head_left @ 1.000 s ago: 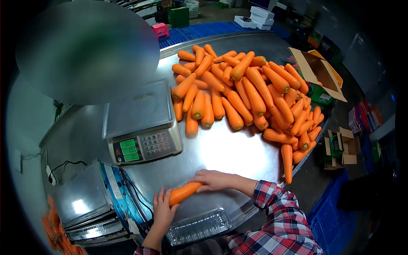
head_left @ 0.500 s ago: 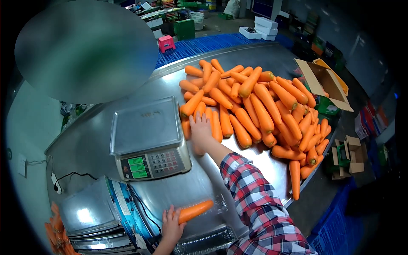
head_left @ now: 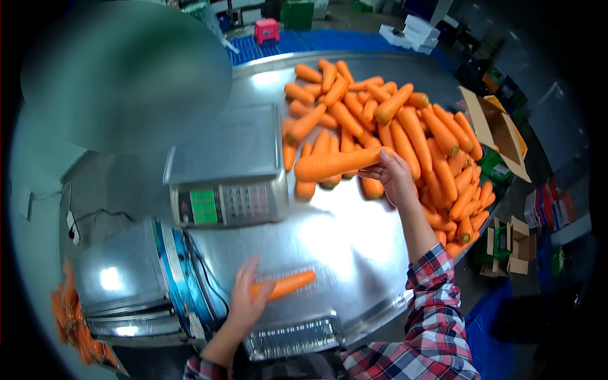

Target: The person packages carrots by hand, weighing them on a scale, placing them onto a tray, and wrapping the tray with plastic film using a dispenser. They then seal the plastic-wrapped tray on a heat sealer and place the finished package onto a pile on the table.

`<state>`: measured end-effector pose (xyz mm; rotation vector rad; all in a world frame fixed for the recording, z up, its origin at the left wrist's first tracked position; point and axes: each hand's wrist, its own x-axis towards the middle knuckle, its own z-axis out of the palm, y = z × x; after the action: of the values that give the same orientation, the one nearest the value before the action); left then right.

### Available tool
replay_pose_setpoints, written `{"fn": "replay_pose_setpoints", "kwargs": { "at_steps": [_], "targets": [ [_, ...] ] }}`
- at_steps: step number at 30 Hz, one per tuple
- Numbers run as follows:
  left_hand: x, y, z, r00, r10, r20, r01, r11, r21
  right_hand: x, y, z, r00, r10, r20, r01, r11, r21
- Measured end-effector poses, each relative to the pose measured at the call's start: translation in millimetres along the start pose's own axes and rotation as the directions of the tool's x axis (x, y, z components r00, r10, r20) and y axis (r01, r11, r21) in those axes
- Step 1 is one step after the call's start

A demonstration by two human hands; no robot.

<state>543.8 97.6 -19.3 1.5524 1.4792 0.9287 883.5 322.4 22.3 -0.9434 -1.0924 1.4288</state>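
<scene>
Right hand (head_left: 396, 180) clamps big carrot (head_left: 332, 163) by one end, bulk overhanging the grip; looks stiff, heavy, better held mid-body. Left hand (head_left: 244, 301) grips small carrot (head_left: 286, 284).

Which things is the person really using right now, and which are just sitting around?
In use:
right hand holding a big carrot
left hand holding a second carrot
what looks like a clear tray under it
carrot pile

Lying about:
scale
cardboard box
pink stool
</scene>
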Motion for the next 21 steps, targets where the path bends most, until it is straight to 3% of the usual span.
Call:
{"fn": "replay_pose_setpoints", "kwargs": {
  "at_steps": [1,3,5,7,9,13,14,15,17,18,19,21],
  "targets": [
    [6,13,4,0.999,-0.039,-0.024,0.031,0.963,-0.268,-13,2,0,0.996,0.073,0.041,-0.074,0.997,0.021],
    [16,37,10,0.99,-0.129,0.057,0.136,0.771,-0.622,-41,12,26,0.976,0.1,0.194,-0.116,0.99,0.078],
    [23,46,13,0.929,-0.181,0.322,0.363,0.605,-0.709,-69,20,66,0.929,0.104,0.355,-0.142,0.986,0.083],
    [13,52,19,0.841,-0.17,0.514,0.529,0.459,-0.714,-92,31,101,0.85,0.248,0.465,-0.292,0.956,0.025],
    [2,62,26,0.749,-0.142,0.647,0.649,0.355,-0.673,-114,43,129,0.856,0.309,0.414,-0.32,0.946,-0.045],
    [-30,42,41,0.912,-0.305,0.275,0.377,0.357,-0.855,-149,62,135,0.925,0.178,0.336,-0.074,0.951,-0.301],
    [-33,37,41,0.892,-0.421,0.165,0.314,0.315,-0.896,-163,56,136,0.847,0.335,0.414,-0.227,0.93,-0.289],
    [-33,35,40,0.914,-0.396,0.084,0.233,0.344,-0.91,-176,59,137,0.773,0.372,0.514,-0.182,0.906,-0.382],
    [-23,34,35,0.94,-0.333,-0.069,0.073,0.396,-0.915,-200,66,147,0.705,0.377,0.6,-0.161,0.91,-0.382],
    [-20,30,30,0.97,-0.243,-0.032,0.101,0.516,-0.85,-200,64,150,0.709,0.399,0.581,-0.32,0.917,-0.239],
    [-17,26,22,0.974,-0.221,0.054,0.198,0.706,-0.68,-193,61,141,0.763,0.313,0.566,-0.106,0.924,-0.369],
    [-13,15,0,0.946,-0.237,0.222,0.283,0.938,-0.2,-175,71,114,0.849,0.123,0.513,0.108,0.911,-0.398]
  ]
}}
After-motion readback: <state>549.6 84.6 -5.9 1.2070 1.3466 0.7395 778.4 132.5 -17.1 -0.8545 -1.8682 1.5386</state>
